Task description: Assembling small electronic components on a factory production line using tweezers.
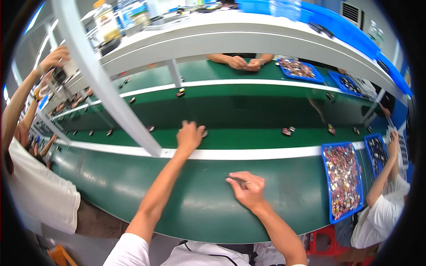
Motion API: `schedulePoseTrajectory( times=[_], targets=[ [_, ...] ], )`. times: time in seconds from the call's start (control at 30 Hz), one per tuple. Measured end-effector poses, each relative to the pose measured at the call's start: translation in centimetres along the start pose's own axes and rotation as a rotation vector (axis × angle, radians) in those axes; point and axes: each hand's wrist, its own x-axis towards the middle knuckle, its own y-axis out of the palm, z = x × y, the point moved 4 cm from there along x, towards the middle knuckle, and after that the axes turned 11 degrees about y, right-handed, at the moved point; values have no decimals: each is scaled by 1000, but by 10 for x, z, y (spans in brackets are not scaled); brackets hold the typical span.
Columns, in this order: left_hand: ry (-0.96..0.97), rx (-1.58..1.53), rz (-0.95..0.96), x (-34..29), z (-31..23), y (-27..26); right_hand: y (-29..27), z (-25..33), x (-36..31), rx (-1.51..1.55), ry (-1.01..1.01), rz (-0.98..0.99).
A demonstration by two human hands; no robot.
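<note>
My left hand (pixel 190 136) reaches over the green conveyor belt (pixel 248 139), palm down and fingers stretched forward, a little apart. Right beside its thumb side lies a small part (pixel 204 132); whether the thumb touches it, I cannot tell. Closer to me, above the green worktop (pixel 199 195), my right hand (pixel 249 189) is closed in a pinch round thin, dark tweezers (pixel 237 178) that point left. More small dark-and-pink parts (pixel 286 131) sit spaced along the belt to the right, another part (pixel 331 129) among them.
A blue tray (pixel 325 177) full of small shiny pieces stands at the right, beside another blue tray (pixel 368 144). A white post (pixel 106 84) and overhead shelf (pixel 248 42) frame the belt. Co-workers are at both sides; another person's hands (pixel 246 63) show across the belt.
</note>
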Motion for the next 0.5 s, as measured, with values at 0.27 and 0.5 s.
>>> schedulePoseTrajectory(
  times=[0.27, 0.5],
  targets=[
    [170, -728, 365, 74, -114, 14, 9, -6, -3, -5, -92, -5],
    [29, -839, 740, 96, -236, 102, 8, -3, -5, -3, -83, 7]
  ],
)
